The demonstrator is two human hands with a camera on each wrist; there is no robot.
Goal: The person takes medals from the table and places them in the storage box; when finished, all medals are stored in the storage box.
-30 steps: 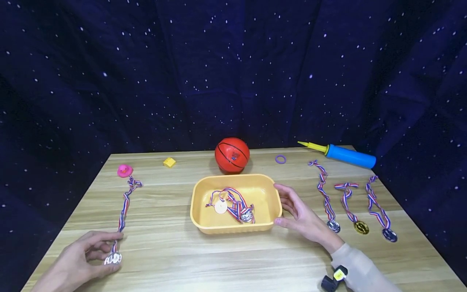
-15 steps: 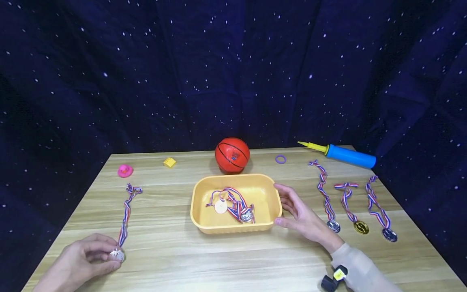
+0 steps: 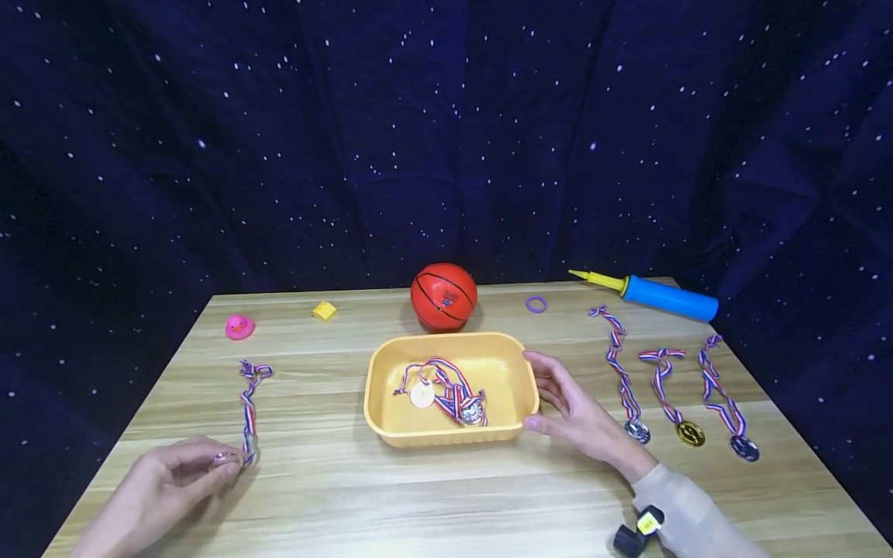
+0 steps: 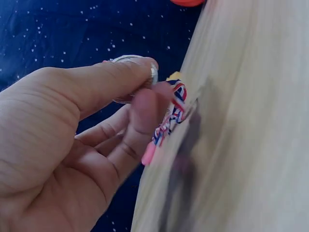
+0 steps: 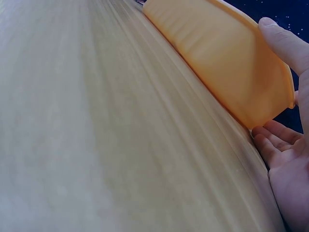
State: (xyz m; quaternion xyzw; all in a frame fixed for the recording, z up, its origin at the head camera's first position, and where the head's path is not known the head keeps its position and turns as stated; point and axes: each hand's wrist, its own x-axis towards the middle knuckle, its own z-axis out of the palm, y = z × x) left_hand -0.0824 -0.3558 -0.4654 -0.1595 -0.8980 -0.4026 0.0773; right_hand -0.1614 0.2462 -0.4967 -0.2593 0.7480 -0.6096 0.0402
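Between thumb and fingertips my left hand (image 3: 163, 488) pinches a silver medal (image 3: 226, 459), whose disc is partly covered by the fingers. Its red, white and blue ribbon (image 3: 249, 411) trails away over the table. In the left wrist view the thumb presses on the medal's face (image 4: 129, 59). At the right end of a yellow plastic basin (image 3: 446, 440), my right hand (image 3: 575, 411) rests with spread, relaxed fingers touching the end wall. Inside the basin lie a pale gold medal (image 3: 422, 395) and a silver medal (image 3: 472, 411) with tangled ribbons.
Three ribboned medals lie at the right: a silver medal (image 3: 637, 431), a gold medal (image 3: 690, 434) and another silver medal (image 3: 744, 448). Along the back are a pink rubber duck (image 3: 239, 327), yellow block (image 3: 324, 311), red ball (image 3: 444, 297), purple ring (image 3: 536, 304) and blue hand pump (image 3: 670, 298).
My left hand has taken hold of the silver medal and lifted it slightly, tilting the disc. The ribbon has shifted away from the duck, toward me. The right hand and basin stay put.
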